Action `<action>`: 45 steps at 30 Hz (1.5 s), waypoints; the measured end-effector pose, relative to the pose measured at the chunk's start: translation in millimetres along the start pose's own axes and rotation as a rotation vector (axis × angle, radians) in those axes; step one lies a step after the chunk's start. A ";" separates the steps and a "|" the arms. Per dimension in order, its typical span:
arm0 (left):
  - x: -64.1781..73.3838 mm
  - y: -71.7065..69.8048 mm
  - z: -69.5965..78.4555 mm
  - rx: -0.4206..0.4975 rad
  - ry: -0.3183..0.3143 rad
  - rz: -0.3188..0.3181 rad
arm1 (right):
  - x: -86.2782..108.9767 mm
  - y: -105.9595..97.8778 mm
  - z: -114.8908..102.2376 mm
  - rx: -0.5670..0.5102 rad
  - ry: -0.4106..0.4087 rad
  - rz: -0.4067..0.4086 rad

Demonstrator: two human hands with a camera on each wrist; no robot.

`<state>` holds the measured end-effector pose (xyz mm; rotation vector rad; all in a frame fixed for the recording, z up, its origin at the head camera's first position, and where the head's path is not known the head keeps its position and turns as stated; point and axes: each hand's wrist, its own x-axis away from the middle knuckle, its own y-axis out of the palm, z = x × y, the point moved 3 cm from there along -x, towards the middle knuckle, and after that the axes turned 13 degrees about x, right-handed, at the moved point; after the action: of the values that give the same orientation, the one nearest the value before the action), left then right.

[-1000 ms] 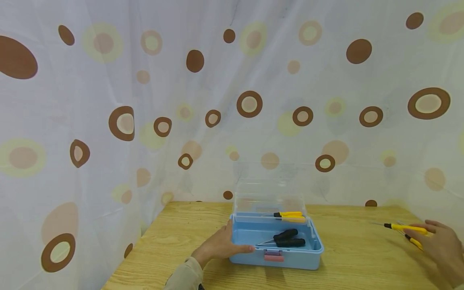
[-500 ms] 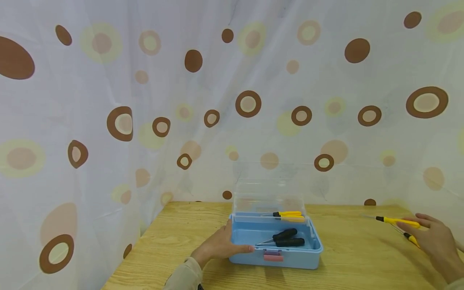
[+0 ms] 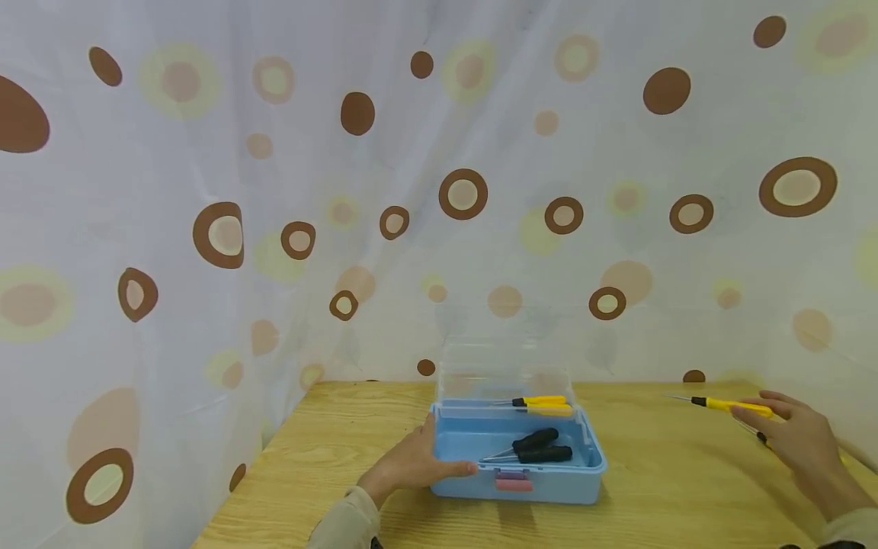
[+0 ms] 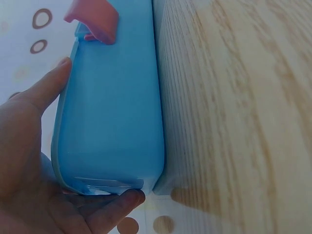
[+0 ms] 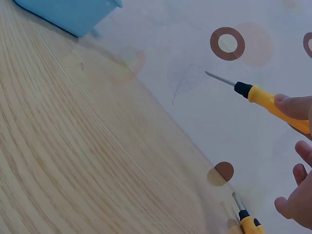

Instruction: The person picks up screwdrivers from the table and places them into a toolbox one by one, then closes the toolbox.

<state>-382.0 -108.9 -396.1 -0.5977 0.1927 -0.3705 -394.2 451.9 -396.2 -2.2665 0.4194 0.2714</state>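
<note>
A light blue toolbox stands on the table with its transparent lid raised. My left hand grips its front left corner, thumb along the front rim and fingers around the end wall. Inside lie two black-handled screwdrivers; two yellow-handled ones sit toward the back, partly seen through clear plastic. To the right of the toolbox, my right hand pinches a yellow screwdriver by its handle, above the table, its tip pointing left. Another yellow screwdriver lies below, mostly behind that hand in the head view.
The wooden table extends to both sides of the toolbox. A pink latch hangs at the toolbox's front. Behind the table and along the left hangs a white curtain with brown and yellow spots.
My right hand has moved left with the yellow screwdriver, away from the one lying on the table. The left hand keeps its grip on the toolbox.
</note>
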 end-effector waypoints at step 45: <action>-1.8 0.2 1.7 0.086 0.061 -0.027 | -6.9 34.6 -61.9 -0.147 -0.081 -0.165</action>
<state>-383.1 -107.2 -394.7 -0.5050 0.2261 -0.4218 -410.1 385.2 -376.7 -2.4084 0.1736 0.3160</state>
